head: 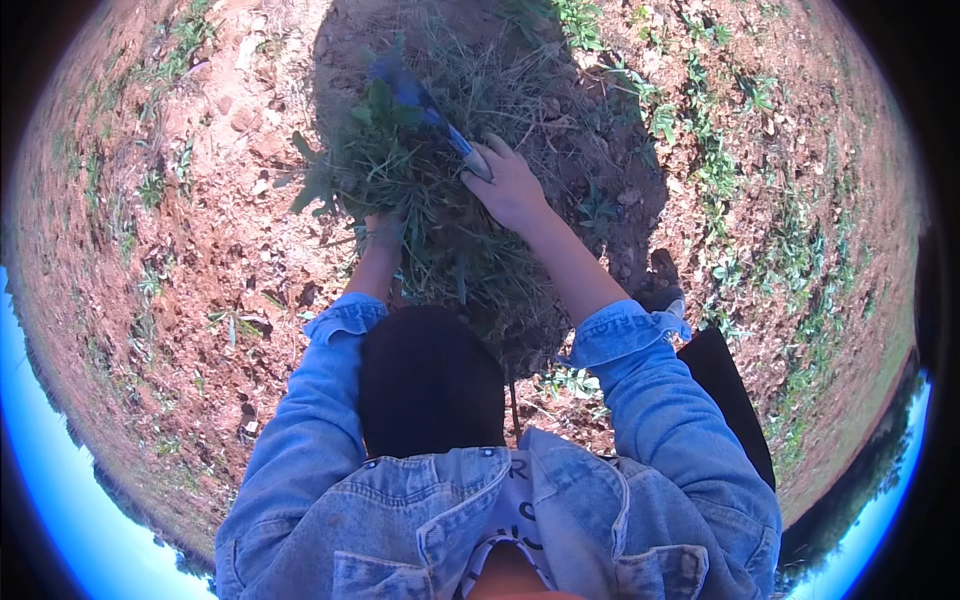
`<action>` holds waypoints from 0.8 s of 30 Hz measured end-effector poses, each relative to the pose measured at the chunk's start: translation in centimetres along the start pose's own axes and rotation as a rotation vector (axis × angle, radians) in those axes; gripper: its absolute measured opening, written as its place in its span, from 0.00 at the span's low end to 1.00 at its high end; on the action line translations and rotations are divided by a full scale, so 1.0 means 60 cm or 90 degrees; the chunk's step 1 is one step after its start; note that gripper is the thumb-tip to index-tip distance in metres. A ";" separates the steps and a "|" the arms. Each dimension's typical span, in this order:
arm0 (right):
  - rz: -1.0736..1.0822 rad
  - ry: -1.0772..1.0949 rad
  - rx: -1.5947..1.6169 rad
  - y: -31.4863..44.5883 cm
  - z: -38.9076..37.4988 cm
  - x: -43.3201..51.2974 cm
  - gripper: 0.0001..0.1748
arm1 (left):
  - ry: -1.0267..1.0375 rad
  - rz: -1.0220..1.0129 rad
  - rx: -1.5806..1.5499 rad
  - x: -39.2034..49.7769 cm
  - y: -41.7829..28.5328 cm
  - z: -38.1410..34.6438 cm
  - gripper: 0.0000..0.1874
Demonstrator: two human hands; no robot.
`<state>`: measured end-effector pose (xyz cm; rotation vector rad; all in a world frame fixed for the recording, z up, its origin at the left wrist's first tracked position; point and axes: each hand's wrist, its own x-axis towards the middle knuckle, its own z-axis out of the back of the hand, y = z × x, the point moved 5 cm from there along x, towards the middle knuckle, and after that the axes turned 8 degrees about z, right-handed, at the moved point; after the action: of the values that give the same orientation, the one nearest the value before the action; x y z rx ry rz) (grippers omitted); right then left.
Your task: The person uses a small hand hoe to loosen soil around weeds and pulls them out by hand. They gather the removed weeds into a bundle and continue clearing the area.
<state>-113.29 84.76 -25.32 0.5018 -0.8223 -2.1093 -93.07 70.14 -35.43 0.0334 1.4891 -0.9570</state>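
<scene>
My right hand (511,187) is closed around the short handle (478,163) of a bladed hand tool. Its bluish blade (405,86) points up and to the left over the weeds and is blurred, so its exact shape cannot be made out. A thick heap of cut or pulled green weeds (420,180) lies in shadow in front of me, with broad leaves and long grass blades mixed together. My left hand (384,223) reaches into the near left side of this heap. Leaves cover its fingers, and only the wrist and back edge show.
Dry reddish soil (247,187) surrounds me, with rows of low green plants (712,172) to the right. My dark-clad knee (431,382) rises close below the heap. My shoe (664,300) rests on the ground to the right.
</scene>
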 end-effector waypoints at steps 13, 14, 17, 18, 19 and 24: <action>-0.242 0.060 0.563 -0.028 -0.148 0.009 0.29 | 0.342 0.169 -0.335 -0.022 -0.011 -0.010 0.22; -0.252 0.053 0.588 -0.040 -0.145 0.001 0.29 | 0.372 0.126 -0.282 -0.050 -0.023 -0.034 0.21; -0.310 0.037 0.728 -0.037 -0.110 -0.022 0.29 | 0.284 0.065 -0.212 -0.096 -0.043 -0.049 0.22; -0.298 0.014 0.805 -0.045 -0.086 -0.038 0.28 | 0.270 0.064 -0.203 -0.128 -0.054 -0.075 0.18; -0.333 0.022 0.789 -0.034 -0.045 -0.055 0.28 | 0.249 0.054 -0.190 -0.161 -0.067 -0.087 0.18; -0.485 -0.192 0.798 -0.086 0.162 -0.176 0.29 | 0.305 -0.066 0.056 -0.338 -0.133 -0.239 0.13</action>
<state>-115.43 99.32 -21.28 1.2960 -2.4423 -2.0634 -105.07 83.37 -16.45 0.2674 1.8983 -1.1507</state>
